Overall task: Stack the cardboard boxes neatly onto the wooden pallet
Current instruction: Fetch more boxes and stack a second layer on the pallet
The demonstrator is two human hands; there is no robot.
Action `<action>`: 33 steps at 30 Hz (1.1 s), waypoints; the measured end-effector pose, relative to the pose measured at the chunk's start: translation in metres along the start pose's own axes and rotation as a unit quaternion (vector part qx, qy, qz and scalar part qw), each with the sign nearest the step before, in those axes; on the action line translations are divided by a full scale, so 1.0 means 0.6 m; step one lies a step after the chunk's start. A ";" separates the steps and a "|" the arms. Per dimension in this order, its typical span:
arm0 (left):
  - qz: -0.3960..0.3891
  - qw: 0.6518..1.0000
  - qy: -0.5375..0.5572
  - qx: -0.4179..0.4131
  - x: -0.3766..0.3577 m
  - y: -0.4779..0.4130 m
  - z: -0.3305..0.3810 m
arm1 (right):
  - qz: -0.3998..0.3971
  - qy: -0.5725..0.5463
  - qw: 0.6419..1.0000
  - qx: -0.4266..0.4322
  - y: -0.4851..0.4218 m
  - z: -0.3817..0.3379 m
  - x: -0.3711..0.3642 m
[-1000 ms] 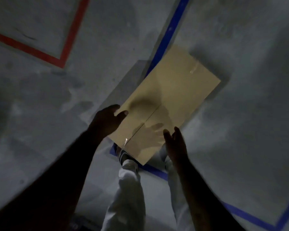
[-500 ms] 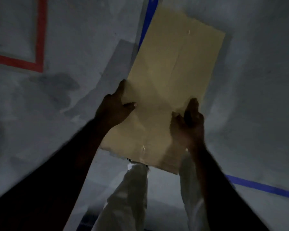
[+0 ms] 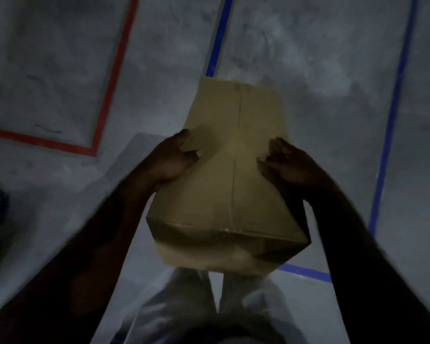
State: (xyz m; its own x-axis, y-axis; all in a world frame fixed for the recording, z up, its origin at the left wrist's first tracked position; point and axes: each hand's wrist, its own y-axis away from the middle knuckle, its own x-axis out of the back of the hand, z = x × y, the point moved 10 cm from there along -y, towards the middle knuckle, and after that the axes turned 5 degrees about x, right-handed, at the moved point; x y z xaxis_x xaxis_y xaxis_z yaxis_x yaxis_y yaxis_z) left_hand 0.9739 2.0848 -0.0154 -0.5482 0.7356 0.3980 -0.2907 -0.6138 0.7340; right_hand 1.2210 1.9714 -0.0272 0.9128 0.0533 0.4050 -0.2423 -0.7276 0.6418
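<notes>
Gripping cardboard box (image 3: 209, 194), apparently: left hand (image 3: 170, 158), right hand (image 3: 289, 163).

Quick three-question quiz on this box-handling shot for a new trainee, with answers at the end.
1. Multiple choice: the tape outline on the floor left of the cardboard box is A) red, B) yellow, C) green.
2. True or false: only one hand holds the box.
3. Fill in: the seam along the box's top runs ___ the two hands.

Key
1. A.
2. False: the left hand and the right hand both grip it.
3. between.
</notes>
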 end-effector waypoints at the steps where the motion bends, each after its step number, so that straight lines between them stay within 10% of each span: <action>1: 0.005 1.000 -0.015 -0.005 0.015 0.026 0.025 | 0.005 0.004 1.000 0.008 0.023 -0.035 0.030; 16: -0.041 0.973 -0.148 -0.169 -0.009 0.208 0.248 | 0.163 0.009 0.986 -0.019 0.327 -0.073 0.169; 33: -0.194 0.870 -0.273 -0.363 -0.368 0.371 0.456 | 0.442 -0.155 0.865 -0.180 0.698 0.192 0.232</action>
State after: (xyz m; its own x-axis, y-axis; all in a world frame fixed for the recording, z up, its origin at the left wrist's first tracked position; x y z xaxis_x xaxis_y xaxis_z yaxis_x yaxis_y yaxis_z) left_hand 1.2448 1.8641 0.2106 0.0975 0.8325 0.5454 -0.8976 -0.1632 0.4096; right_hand 1.2845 1.5952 0.2227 0.3496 -0.6414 0.6829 -0.9264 -0.1281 0.3540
